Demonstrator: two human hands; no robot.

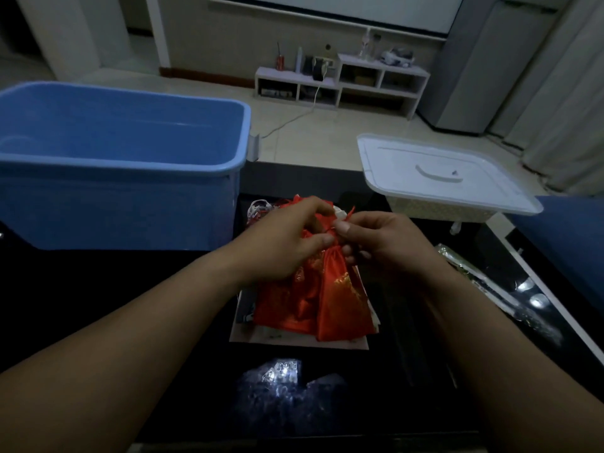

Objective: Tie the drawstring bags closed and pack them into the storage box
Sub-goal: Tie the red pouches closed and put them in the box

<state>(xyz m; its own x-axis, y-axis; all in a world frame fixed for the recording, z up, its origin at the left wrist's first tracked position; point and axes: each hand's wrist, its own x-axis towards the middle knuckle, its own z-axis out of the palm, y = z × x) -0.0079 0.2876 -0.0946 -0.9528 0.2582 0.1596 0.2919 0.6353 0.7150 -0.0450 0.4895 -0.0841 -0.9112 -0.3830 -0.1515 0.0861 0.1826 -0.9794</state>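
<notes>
A red satin drawstring bag [340,305] with gold embroidery hangs gathered at its neck over the middle of the dark table. My left hand [287,237] grips the bunched neck from the left. My right hand [382,240] pinches the red drawstring beside the neck, thumb on top. More red bag fabric [287,308] lies beneath it on a pale sheet [294,341]. The blue storage box [124,171] stands open at the left; nothing shows inside the part I can see.
A white lid [441,174] rests on a pale basket [434,210] at the right. White cords [258,207] lie behind the bags. A silvery packet [490,282] lies along the table's right edge. A low white shelf [343,83] stands across the floor.
</notes>
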